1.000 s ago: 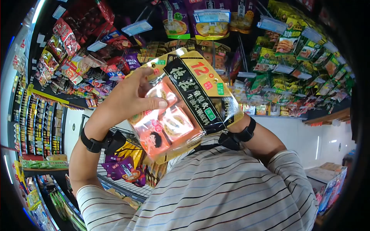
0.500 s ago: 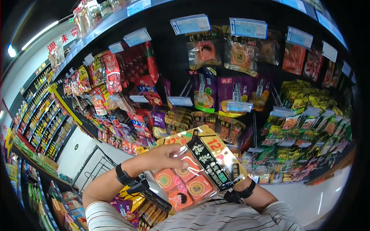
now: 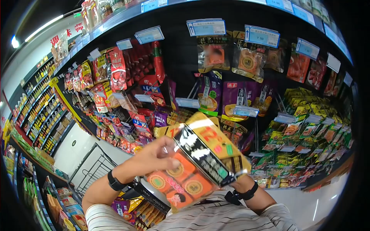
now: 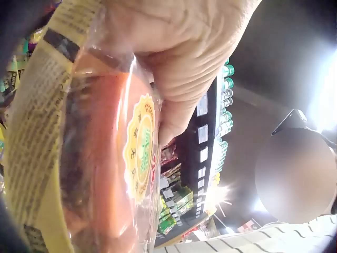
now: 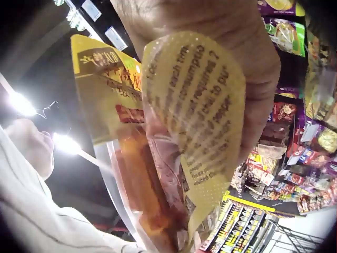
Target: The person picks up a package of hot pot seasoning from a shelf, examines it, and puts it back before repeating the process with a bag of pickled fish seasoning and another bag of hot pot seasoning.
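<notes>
Filling most of the head view, the black display rack [image 3: 177, 57] carries hanging packets in several rows. Below, the person's striped shirt [image 3: 192, 221] spreads across the bottom, with a wire shopping cart [image 3: 94, 165] to its left; purple packets [image 3: 122, 210] lie inside. Between rack and shirt, a hotpot base pack [image 3: 204, 157] tilts in the air, showing 4 orange blocks [image 3: 194, 186] behind clear film, and 1 gold pack edge [image 3: 165, 131] peeks out behind it. The left hand [image 3: 152, 158] grips its left side, thumb on the film. The right hand [image 3: 243, 184] grasps the right end, fingers partly hidden. Smallest, 1 price tag [image 3: 262, 36] reads 7.50.
</notes>
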Available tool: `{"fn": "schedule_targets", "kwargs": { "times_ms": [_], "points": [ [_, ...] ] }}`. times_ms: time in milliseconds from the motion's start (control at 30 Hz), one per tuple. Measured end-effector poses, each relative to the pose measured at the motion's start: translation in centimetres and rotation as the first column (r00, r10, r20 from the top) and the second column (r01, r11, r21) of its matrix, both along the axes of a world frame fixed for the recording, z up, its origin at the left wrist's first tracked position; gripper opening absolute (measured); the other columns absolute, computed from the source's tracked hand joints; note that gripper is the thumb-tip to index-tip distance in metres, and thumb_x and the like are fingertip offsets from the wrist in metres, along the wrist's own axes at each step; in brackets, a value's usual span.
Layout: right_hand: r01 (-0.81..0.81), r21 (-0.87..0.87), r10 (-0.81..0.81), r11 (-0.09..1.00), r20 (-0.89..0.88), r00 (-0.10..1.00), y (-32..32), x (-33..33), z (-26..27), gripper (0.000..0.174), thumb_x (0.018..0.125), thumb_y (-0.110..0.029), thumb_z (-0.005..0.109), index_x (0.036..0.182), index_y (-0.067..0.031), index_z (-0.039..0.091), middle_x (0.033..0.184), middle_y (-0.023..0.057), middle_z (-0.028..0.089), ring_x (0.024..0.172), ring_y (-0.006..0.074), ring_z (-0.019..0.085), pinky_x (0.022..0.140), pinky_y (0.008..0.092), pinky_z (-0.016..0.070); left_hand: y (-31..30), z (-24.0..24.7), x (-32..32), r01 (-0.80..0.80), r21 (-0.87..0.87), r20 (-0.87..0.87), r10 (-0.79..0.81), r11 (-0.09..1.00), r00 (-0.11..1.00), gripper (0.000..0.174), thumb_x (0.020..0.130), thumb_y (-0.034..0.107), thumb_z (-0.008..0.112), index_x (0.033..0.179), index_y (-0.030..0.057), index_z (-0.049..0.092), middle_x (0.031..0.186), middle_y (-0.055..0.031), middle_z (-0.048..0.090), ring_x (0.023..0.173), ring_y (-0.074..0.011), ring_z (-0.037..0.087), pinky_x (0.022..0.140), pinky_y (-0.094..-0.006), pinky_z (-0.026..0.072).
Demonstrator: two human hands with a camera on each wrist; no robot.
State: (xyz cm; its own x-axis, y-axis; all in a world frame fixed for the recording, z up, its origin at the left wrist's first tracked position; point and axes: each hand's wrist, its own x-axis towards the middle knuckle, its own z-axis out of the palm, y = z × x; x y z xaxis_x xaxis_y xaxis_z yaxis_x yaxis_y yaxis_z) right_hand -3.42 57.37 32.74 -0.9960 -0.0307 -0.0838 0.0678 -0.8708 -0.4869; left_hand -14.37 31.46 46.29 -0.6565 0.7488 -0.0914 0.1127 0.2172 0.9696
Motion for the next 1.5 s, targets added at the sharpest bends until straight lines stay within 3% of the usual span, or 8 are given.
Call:
{"fn": "schedule_targets", "kwargs": {
  "times_ms": [33, 67, 167, 267, 400, 867, 1300, 1500],
  "points": [
    [0.03, 0.067, -0.029, 0.997, -0.018, 0.999, -0.2, -0.2, 0.7, 0.042, 0.102, -0.012, 0.056, 0.142, -0.0002, 0.048, 0.125, 0.0145, 0.067, 0.1, 0.0237, 0.071, 0.083, 0.0351, 0.0625, -0.1, 0.6, 0.2, -0.053, 0.09, 0.031, 0.05, 0.995, 0.998, 0.047, 0.088, 0.02, 0.079, 0.125, 0.0037, 0.053, 0.107, -0.0011, 0.06, 0.093, -0.0087, 0.058, 0.078, -0.0249, 0.0496],
    [0.049, 0.343, -0.001, 0.938, -0.139, 0.99, 0.3, -0.3, 1.8, 0.042, 0.098, -0.005, 0.061, 0.139, 0.0004, 0.049, 0.126, 0.0145, 0.066, 0.103, 0.0229, 0.07, 0.091, 0.0375, 0.0588, 0.3, 1.6, 0.4, -0.085, 0.226, 0.059, 0.073, 0.97, 0.996, 0.051, 0.091, 0.016, 0.074, 0.134, 0.0031, 0.05, 0.122, -0.0023, 0.06, 0.101, -0.0095, 0.06, 0.086, -0.0264, 0.0517],
    [0.0, 0.488, 0.09, 0.873, -0.162, 0.983, 1.0, -0.2, 4.7, 0.045, 0.096, -0.009, 0.063, 0.137, 0.0017, 0.048, 0.125, 0.0121, 0.064, 0.11, 0.0186, 0.065, 0.096, 0.036, 0.0539, -0.6, 2.2, -1.2, -0.166, 0.399, 0.056, 0.157, 0.902, 0.986, 0.05, 0.094, 0.016, 0.069, 0.138, 0.0011, 0.05, 0.128, -0.0087, 0.064, 0.111, -0.0158, 0.064, 0.096, -0.0339, 0.0541],
    [0.061, 0.511, 0.038, 0.858, -0.182, 0.983, 0.9, -0.9, 5.0, 0.047, 0.096, -0.013, 0.064, 0.138, 0.0015, 0.048, 0.126, 0.0105, 0.063, 0.113, 0.0173, 0.063, 0.101, 0.0351, 0.0498, -1.4, 2.0, -2.6, -0.239, 0.544, 0.087, 0.229, 0.805, 0.969, 0.044, 0.096, 0.015, 0.065, 0.134, -0.0034, 0.052, 0.124, -0.013, 0.067, 0.106, -0.0184, 0.069, 0.093, -0.0342, 0.0569],
    [0.1, 0.51, 0.003, 0.854, -0.198, 0.98, 0.3, -1.4, 4.9, 0.047, 0.095, -0.011, 0.063, 0.138, 0.0031, 0.049, 0.126, 0.0115, 0.064, 0.113, 0.018, 0.064, 0.102, 0.0353, 0.0505, -2.8, 0.6, -4.3, -0.314, 0.637, 0.095, 0.332, 0.704, 0.938, 0.037, 0.097, 0.014, 0.062, 0.13, -0.0018, 0.054, 0.118, -0.0107, 0.069, 0.099, -0.0147, 0.07, 0.087, -0.0316, 0.0583],
    [0.14, 0.58, -0.036, 0.802, -0.188, 0.981, 0.2, -2.6, 4.8, 0.052, 0.092, -0.007, 0.062, 0.14, 0.0018, 0.046, 0.131, 0.0117, 0.061, 0.119, 0.0183, 0.061, 0.105, 0.0357, 0.0467, -5.3, 0.1, -5.8, -0.392, 0.703, 0.085, 0.477, 0.594, 0.875, 0.039, 0.096, 0.014, 0.064, 0.129, -0.0036, 0.051, 0.119, -0.013, 0.066, 0.102, -0.0176, 0.069, 0.088, -0.0342, 0.0602],
    [0.169, 0.573, -0.016, 0.802, -0.261, 0.965, -1.2, -6.2, 7.1, 0.044, 0.101, -0.014, 0.059, 0.141, 0.0009, 0.048, 0.131, 0.0094, 0.061, 0.117, 0.0152, 0.06, 0.103, 0.034, 0.0477, -0.3, -0.3, -6.1, -0.336, 0.696, 0.229, 0.248, 0.635, 0.941, 0.039, 0.099, 0.014, 0.061, 0.132, -0.0042, 0.05, 0.124, -0.015, 0.066, 0.106, -0.019, 0.069, 0.09, -0.0347, 0.0599],
    [0.191, 0.541, -0.024, 0.819, -0.301, 0.953, -0.5, -7.8, 7.9, 0.056, 0.101, -0.032, 0.064, 0.145, -0.002, 0.044, 0.136, 0.0094, 0.058, 0.12, 0.0163, 0.059, 0.104, 0.034, 0.0484, 1.6, 0.7, -7.1, -0.299, 0.698, 0.219, 0.204, 0.651, 0.954, 0.035, 0.101, 0.015, 0.062, 0.128, -0.0037, 0.05, 0.122, -0.0141, 0.065, 0.105, -0.0171, 0.069, 0.09, -0.0334, 0.0592]
  ]
}}
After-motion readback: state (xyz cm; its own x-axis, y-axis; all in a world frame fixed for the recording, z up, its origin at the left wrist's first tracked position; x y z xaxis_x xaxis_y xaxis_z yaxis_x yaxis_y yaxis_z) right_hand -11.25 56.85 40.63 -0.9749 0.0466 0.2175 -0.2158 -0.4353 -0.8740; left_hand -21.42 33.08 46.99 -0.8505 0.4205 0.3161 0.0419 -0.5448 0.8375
